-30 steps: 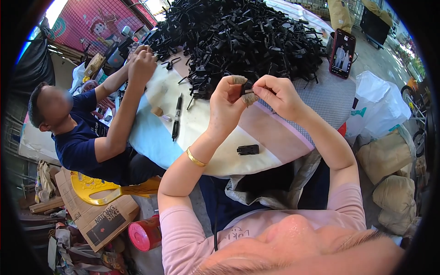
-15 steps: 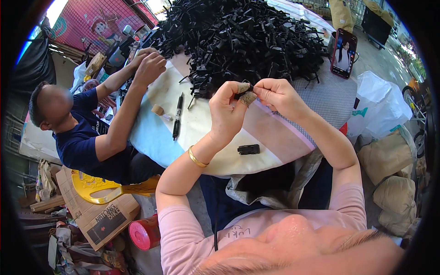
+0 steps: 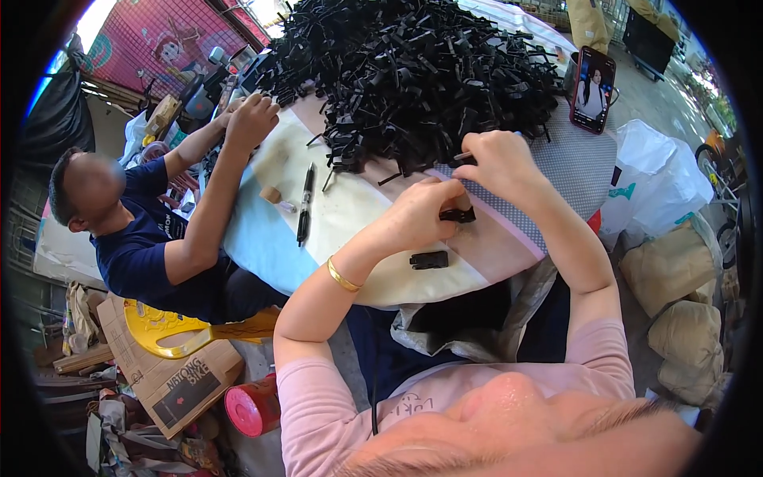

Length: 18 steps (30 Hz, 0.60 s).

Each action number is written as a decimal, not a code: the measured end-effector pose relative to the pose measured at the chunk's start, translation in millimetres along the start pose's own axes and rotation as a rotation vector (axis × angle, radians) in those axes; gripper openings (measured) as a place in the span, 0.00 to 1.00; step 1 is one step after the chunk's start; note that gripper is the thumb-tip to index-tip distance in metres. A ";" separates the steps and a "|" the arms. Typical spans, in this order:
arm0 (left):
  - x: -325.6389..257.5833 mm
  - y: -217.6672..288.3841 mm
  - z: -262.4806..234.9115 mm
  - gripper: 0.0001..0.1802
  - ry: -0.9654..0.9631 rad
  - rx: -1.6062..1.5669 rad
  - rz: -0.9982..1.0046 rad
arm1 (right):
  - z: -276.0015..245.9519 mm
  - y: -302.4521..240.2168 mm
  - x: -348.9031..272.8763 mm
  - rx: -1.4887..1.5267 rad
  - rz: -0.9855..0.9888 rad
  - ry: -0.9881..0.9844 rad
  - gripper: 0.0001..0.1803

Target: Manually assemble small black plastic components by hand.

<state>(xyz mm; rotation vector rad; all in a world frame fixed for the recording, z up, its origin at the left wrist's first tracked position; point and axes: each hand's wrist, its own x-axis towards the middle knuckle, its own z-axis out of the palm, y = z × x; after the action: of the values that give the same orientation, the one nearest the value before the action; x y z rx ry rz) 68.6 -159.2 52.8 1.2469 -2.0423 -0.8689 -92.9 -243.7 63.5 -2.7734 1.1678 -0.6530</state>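
While the person sits at the cloth-covered table (image 3: pixel 334 230), one loose black clip (image 3: pixel 429 259) lies nearest its front edge. Just beyond, left hand (image 3: pixel 420 213) pinches a small black plastic part (image 3: pixel 458 214) between thumb and fingers. Right hand (image 3: pixel 499 161) is a bit farther out, fingertips closed on another black piece (image 3: pixel 463 158) at the edge of the big black parts heap (image 3: pixel 413 75). Black pen (image 3: pixel 304 204) lies to the left. Co-worker's hand (image 3: pixel 250 119) rests at the pile's far-left side. Phone (image 3: pixel 592 87) is propped upright far right.
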 end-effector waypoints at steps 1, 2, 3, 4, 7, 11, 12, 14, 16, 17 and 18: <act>-0.4 6.0 -1.6 0.17 -0.025 0.025 0.013 | 7.4 0.7 0.7 -0.004 0.004 -0.001 0.12; -1.7 8.9 -2.8 0.16 -0.047 0.053 0.023 | 13.3 -1.8 2.8 -0.033 -0.001 -0.005 0.10; -1.1 7.0 -1.7 0.16 -0.047 0.052 0.023 | 16.1 -3.4 4.2 -0.063 -0.006 -0.009 0.09; 0.4 3.4 -0.2 0.14 0.045 0.004 -0.039 | 14.7 -3.2 3.2 -0.068 0.006 -0.015 0.06; 4.6 -7.9 -5.3 0.12 0.199 -0.326 -0.242 | -5.4 -4.1 4.0 0.247 0.071 -0.032 0.07; 9.9 -15.4 -10.8 0.15 0.270 -0.941 -0.155 | -13.1 -5.2 2.3 0.899 0.027 -0.030 0.05; 8.4 -18.0 -14.2 0.20 0.244 -1.053 -0.140 | -11.9 -8.5 0.5 0.859 -0.045 -0.002 0.06; 7.4 -13.9 -16.3 0.21 0.240 -1.124 -0.074 | -7.7 -10.7 1.9 0.817 -0.125 0.002 0.06; 6.3 -13.0 -21.0 0.26 0.166 -1.270 -0.017 | -7.9 -9.9 0.8 0.772 -0.202 0.006 0.07; 5.9 -15.2 -23.6 0.26 0.168 -1.269 -0.017 | -9.5 -10.4 0.4 0.798 -0.219 -0.026 0.07; 5.5 -17.7 -25.4 0.26 0.131 -1.239 0.031 | -11.4 -10.8 0.0 0.825 -0.236 -0.058 0.07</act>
<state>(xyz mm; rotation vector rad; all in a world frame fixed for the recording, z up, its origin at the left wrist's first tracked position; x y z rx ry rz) 95.0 -176.1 55.6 0.5155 -0.9946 -1.5945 -90.3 -234.8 76.2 -2.1888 0.3992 -0.8250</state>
